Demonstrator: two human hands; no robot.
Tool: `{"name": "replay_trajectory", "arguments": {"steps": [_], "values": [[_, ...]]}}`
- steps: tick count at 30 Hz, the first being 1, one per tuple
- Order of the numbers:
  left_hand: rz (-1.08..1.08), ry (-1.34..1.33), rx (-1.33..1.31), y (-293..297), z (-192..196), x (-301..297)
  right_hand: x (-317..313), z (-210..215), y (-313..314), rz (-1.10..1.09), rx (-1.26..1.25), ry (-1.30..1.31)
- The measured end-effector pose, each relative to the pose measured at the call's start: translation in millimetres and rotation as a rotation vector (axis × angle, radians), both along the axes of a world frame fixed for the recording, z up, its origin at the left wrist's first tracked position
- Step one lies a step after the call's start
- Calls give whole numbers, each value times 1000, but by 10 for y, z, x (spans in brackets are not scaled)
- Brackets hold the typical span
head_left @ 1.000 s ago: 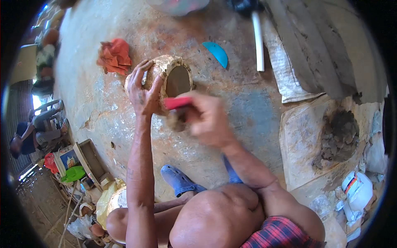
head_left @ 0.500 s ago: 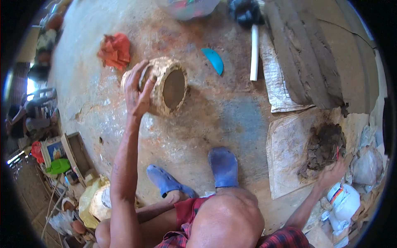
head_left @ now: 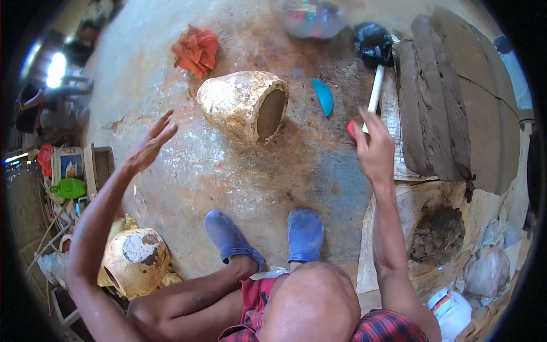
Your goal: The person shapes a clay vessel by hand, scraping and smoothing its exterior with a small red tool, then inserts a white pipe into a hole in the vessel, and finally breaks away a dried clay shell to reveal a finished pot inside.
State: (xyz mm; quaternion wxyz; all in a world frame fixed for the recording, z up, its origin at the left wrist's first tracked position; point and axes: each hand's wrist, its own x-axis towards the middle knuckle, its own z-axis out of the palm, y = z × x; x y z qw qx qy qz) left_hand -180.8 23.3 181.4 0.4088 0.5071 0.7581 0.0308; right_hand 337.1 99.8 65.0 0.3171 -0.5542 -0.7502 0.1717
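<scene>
A rough, cream-coloured rounded mould (head_left: 233, 105) lies on its side on the floor. Its round opening faces right and looks dark grey inside. My left hand (head_left: 152, 142) is off to the left of the mould, fingers stretched out, holding nothing. Over the floor to the right, my right hand (head_left: 376, 145) pinches a small red object (head_left: 352, 130), partly hidden by the fingers; its kind is unclear. Near that hand are a blue half-moon scraper (head_left: 323, 97) and a white pipe (head_left: 375, 91) with a black plastic bag (head_left: 373, 44) at its far end.
A crumpled orange cloth (head_left: 197, 51) lies beyond the mould. Long grey clay slabs (head_left: 433, 102) rest at right, with a dark clay lump (head_left: 437, 235) on a sheet nearer me. A clear bowl (head_left: 313, 20) sits at the far edge. Another mould (head_left: 137, 259) stands by my left leg.
My left hand has let go of the mould and drawn back left. My right hand has moved from the clay lump forward and inward, carrying the red object. The view has shifted.
</scene>
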Motion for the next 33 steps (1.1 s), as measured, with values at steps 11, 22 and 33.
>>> {"name": "replay_trajectory", "arguments": {"steps": [11, 22, 33], "values": [[916, -628, 31, 444, -1241, 433, -2178, 221, 1406, 496, -703, -112], [526, -1069, 522, 512, -1370, 911, -1722, 82, -483, 169, -37, 117], [-343, -562, 909, -376, -865, 1667, -1056, -518, -1681, 177, -464, 370]]}}
